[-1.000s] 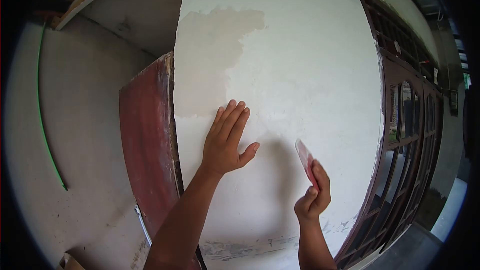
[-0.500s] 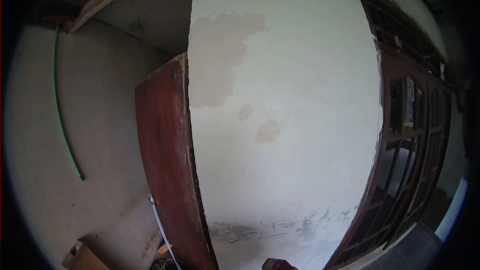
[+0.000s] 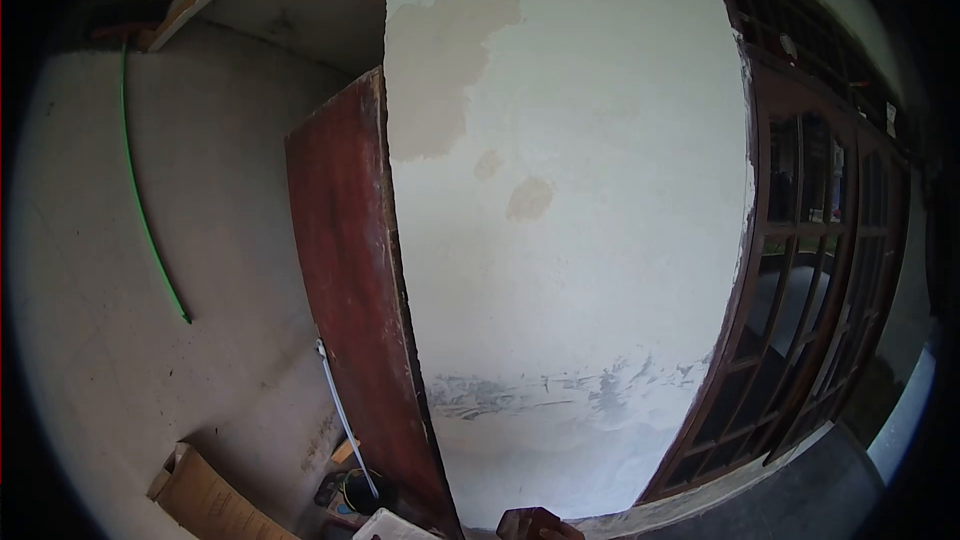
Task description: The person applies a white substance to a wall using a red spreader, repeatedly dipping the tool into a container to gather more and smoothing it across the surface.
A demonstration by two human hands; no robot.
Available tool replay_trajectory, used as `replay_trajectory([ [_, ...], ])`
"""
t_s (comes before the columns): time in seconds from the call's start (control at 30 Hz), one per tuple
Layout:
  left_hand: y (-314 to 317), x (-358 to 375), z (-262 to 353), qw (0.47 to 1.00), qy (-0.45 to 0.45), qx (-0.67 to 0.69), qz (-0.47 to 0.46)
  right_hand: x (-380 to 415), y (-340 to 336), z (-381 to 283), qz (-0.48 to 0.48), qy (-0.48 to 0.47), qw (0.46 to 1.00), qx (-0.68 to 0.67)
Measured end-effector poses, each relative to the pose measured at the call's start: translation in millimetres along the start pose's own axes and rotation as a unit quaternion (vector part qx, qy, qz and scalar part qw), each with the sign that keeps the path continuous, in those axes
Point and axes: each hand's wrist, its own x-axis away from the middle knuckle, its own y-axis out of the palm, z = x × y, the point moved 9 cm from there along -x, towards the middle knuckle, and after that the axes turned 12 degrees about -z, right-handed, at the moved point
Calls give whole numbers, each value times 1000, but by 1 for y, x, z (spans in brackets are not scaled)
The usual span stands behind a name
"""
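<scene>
Neither my left hand nor my right hand shows in the head view. Ahead stands a pale wall [image 3: 590, 270] with beige patches [image 3: 440, 70] at its upper left and a smaller beige spot [image 3: 530, 198] near the middle. Grey smears [image 3: 610, 385] run across its lower part. At the bottom edge is a dark reddish-brown object [image 3: 535, 524], partly cut off; I cannot make out what it is.
A red-brown door [image 3: 345, 270] stands ajar left of the wall. Right of it are dark framed glass doors [image 3: 800, 280]. A green strip [image 3: 145, 210] hangs far left, above a cardboard box [image 3: 225, 500]. A white pole [image 3: 338, 410] leans beside the door.
The view has tilted down, so the wall and doors sit higher in it. More of the cardboard box, the floor-level items and the reddish-brown object shows, and a pale flat item has appeared at the bottom.
</scene>
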Motion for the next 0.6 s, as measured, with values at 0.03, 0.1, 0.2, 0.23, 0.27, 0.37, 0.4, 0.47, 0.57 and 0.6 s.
replay_trajectory([
  [0.03, -5, 7, 1, 1000, -2, 8, 3, 12, 8, 5, 1, 6, 1000, -13],
  [0.1, -26, 21, 7, 1000, 14, 8, -3, 30, 11, 26, 20, 11, 999, -35],
  [0.2, -58, 45, -16, 999, -24, 21, 32, 52, 41, 29, 15, 34, 999, -13],
  [0.23, -67, 49, -20, 999, -26, 20, 32, 56, 53, 28, -15, 36, 999, -30],
  [0.27, -79, 50, -27, 998, -41, 12, 42, 55, 54, 33, -15, 35, 999, -32],
  [0.37, -114, 59, -37, 993, -100, -16, 63, 34, 52, 62, 3, 78, 997, 23],
  [0.4, -122, 63, -37, 992, -109, 15, 53, 27, 52, 76, 15, 96, 995, -15],
  [0.47, -148, 43, -12, 991, -127, -6, 50, 29, 87, 58, 11, 83, 996, -12],
  [0.57, -184, 46, -20, 987, -143, 4, 72, 14, 125, 66, -16, 58, 998, -4],
  [0.6, -196, 43, -13, 991, -113, 2, 67, 11, 138, 69, -21, 52, 998, 12],
])
